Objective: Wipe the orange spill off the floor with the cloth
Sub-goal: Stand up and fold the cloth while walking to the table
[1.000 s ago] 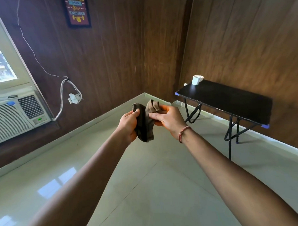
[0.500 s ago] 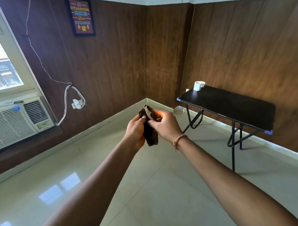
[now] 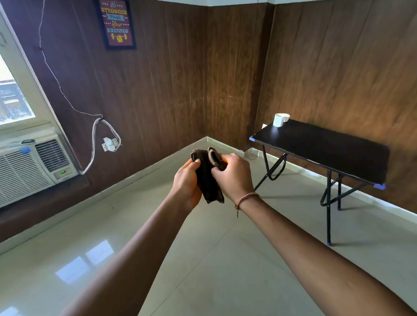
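A dark brown cloth [image 3: 209, 179] hangs bunched between both hands, held up at chest height over the pale tiled floor [image 3: 218, 264]. My left hand [image 3: 186, 184] grips its left edge with the thumb on top. My right hand [image 3: 234, 177], with a thread band on the wrist, pinches the folded upper right part. No orange spill shows anywhere on the floor in view.
A black folding table [image 3: 325, 151] stands against the right wall with a white mug [image 3: 279, 120] at its far end. A window air conditioner [image 3: 26, 169] and a dangling cable with plug [image 3: 109, 144] are on the left wall. A framed poster [image 3: 116, 21] hangs above.
The view has tilted upward, showing more wall. My hands have drawn closer together, bunching the cloth tighter between them.
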`<state>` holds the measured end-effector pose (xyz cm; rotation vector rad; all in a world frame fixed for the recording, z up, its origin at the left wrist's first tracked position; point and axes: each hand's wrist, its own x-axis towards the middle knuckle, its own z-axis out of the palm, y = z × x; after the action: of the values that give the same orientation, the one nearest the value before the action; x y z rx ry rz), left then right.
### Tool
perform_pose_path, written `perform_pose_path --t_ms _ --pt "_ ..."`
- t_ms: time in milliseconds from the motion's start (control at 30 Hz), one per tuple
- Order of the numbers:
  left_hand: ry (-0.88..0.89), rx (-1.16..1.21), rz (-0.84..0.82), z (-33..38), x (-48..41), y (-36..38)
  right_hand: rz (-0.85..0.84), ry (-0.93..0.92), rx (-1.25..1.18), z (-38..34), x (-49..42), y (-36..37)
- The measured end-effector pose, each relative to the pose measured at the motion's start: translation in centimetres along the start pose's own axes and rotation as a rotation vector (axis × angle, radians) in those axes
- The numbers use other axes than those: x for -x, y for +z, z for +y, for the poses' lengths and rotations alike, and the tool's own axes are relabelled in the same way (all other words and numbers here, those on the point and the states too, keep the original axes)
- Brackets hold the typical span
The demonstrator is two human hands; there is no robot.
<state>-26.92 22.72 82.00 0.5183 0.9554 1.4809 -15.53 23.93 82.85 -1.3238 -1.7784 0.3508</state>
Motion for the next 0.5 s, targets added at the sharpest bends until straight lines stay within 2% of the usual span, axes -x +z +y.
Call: perform_pose_path --t_ms 133,233,300,367,467,500 --pt "0.002 0.008 -0.069 0.0 0.0 0.3 -0.085 -0.029 -0.074 -0.9 0.2 0.3" --pt "0.004 -0.035 -0.126 0.4 0.0 -0.2 -0.221 -0.065 -0.122 -0.6 0.6 -0.2" --pt "0.056 -0.088 -0.089 0.3 -0.5 -0.9 -0.313 -0.059 -0.212 -0.1 0.7 -0.5" --pt "0.071 -0.059 -0.029 0.5 -0.8 -1.5 -0.272 0.021 -0.307 0.5 0.4 -0.7" --pt "0.060 -0.042 -0.019 1.1 -1.3 -2.1 -0.054 0.201 -0.290 1.7 -1.5 -0.9" --pt "0.052 -0.056 -0.035 1.2 -1.5 -2.1 -0.074 0.257 -0.284 1.8 -2.1 -1.0"
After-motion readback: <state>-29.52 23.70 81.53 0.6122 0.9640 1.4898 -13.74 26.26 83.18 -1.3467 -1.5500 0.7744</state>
